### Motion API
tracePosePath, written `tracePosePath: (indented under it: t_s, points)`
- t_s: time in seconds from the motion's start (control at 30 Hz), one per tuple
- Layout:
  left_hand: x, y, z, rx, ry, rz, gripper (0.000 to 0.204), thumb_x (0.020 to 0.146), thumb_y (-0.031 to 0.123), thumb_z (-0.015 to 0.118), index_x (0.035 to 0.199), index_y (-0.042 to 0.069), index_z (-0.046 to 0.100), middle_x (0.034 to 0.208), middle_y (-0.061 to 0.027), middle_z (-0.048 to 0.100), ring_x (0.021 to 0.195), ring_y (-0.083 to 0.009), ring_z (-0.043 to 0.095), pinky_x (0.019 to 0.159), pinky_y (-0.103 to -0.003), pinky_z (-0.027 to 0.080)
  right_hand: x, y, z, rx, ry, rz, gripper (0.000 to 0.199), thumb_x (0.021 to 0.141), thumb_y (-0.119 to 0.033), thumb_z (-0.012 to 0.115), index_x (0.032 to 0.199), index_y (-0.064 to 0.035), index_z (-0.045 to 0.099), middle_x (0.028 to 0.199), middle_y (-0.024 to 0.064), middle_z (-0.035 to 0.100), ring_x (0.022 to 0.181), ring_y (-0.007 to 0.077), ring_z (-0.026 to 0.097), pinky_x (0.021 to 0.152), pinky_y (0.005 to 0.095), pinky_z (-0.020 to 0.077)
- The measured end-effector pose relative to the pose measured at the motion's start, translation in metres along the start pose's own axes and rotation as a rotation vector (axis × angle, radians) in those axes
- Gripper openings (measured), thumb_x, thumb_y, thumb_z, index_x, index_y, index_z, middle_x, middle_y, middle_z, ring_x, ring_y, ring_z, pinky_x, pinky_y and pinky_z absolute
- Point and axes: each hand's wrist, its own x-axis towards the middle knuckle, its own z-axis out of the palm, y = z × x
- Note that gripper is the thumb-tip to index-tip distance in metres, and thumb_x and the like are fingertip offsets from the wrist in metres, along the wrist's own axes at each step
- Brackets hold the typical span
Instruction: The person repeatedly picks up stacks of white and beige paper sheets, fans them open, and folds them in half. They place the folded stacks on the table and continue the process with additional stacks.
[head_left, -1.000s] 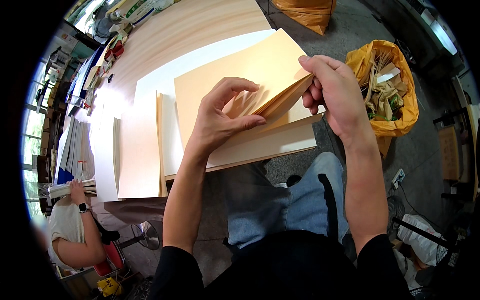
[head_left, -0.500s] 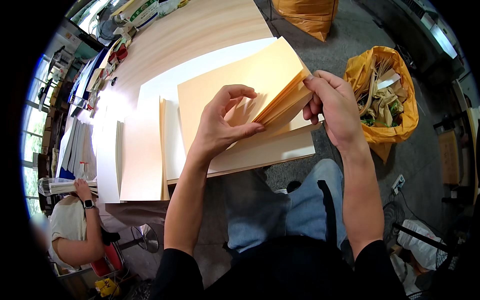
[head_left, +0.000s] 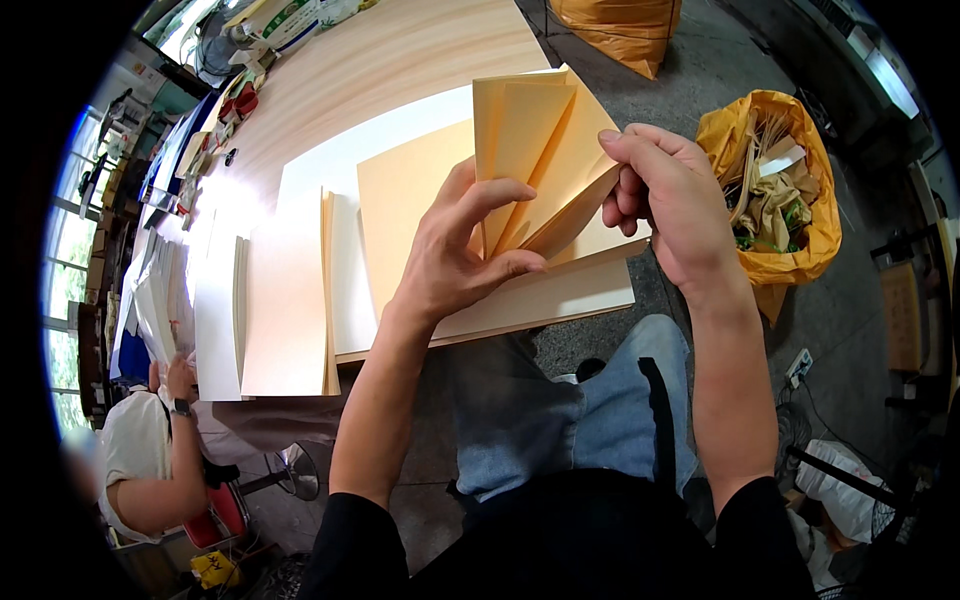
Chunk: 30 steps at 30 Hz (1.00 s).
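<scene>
- Stack of tan paper sheets point(head_left: 520, 300): a flat, pale yellow-brown pile with squared edges lay at the near edge of the wooden table point(head_left: 400, 60), its near right corner overhanging the edge above the person's knees.
- Lifted sheets point(head_left: 535, 150): several top leaves of the stack were raised and fanned apart, standing up from the pile in a wedge; the faces were plain, matt and unprinted, and the separate edges showed as thin lines along the upper border.
- Left hand point(head_left: 455, 250): it rested on the stack with the fingers spread and curled, the thumb lying across the pile and the fingertips pressed against the raised leaves; it was not closed around anything.
- Right hand point(head_left: 665, 205): it was pinched shut on the right edge of the lifted sheets, thumb beneath and fingers folded over the top.
- White sheets point(head_left: 290, 300): paler piles lay just left of the tan stack on the same table.
- Yellow bag point(head_left: 790, 190): it stood open on the floor to the right, filled with paper scraps.
- Another person point(head_left: 150, 450): seated at lower left, handling white sheets.
</scene>
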Motion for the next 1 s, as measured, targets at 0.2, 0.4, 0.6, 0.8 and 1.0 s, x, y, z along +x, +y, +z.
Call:
tracePosePath:
  t_s: [0.2,0.4,0.6,0.8,1.0]
  points:
    - [-0.001,-0.008,0.002,-0.117,0.054,-0.036,0.055,0.065,0.015,0.092,0.114,0.013,0.066,0.116,-0.0107,0.061,0.111,-0.0280,0.061,0.095,-0.038,0.050,0.000,0.000,0.000,0.004,-0.015,-0.010,0.034,0.095,-0.027,0.063,0.066,-0.0136,0.051,0.055,-0.0043,0.049,0.050,0.0072,0.056,0.045,0.0204,0.0389]
    - [-0.002,-0.009,0.002,-0.192,0.064,-0.072,0.053,0.066,0.013,0.091,0.113,0.010,0.067,0.112,-0.0084,0.062,0.109,-0.0240,0.061,0.094,-0.036,0.050,-0.001,-0.003,0.002,-0.098,0.004,-0.044,0.036,0.097,-0.030,0.061,0.067,-0.0128,0.052,0.055,-0.0037,0.048,0.050,0.0074,0.056,0.045,0.0206,0.0388]
    - [-0.004,-0.011,0.001,-0.194,0.053,-0.072,0.053,0.068,0.012,0.089,0.115,0.009,0.066,0.114,-0.0084,0.063,0.111,-0.0239,0.061,0.096,-0.036,0.049,-0.002,-0.001,0.002,-0.123,0.011,-0.070,0.037,0.098,-0.034,0.059,0.069,-0.0106,0.053,0.056,-0.0034,0.049,0.051,0.0074,0.055,0.045,0.0203,0.0385]
    - [-0.004,-0.005,0.009,-0.204,0.186,-0.091,0.055,0.085,-0.002,0.063,0.139,0.008,0.055,0.130,-0.0147,0.058,0.124,-0.0289,0.056,0.106,-0.038,0.043,0.001,0.014,0.003,-0.625,0.115,-0.417,0.039,0.097,-0.034,0.060,0.067,-0.0096,0.054,0.057,-0.0033,0.050,0.051,0.0057,0.052,0.045,0.0207,0.0374]
    - [-0.003,-0.002,-0.003,-0.015,0.080,-0.046,0.051,0.087,-0.003,0.055,0.136,0.011,0.057,0.130,-0.0174,0.057,0.123,-0.0323,0.057,0.103,-0.040,0.046,0.004,0.000,-0.003,-0.010,-0.044,0.007,0.032,0.095,-0.026,0.062,0.069,-0.0102,0.056,0.058,-0.0020,0.055,0.052,0.0094,0.058,0.047,0.0228,0.0405]
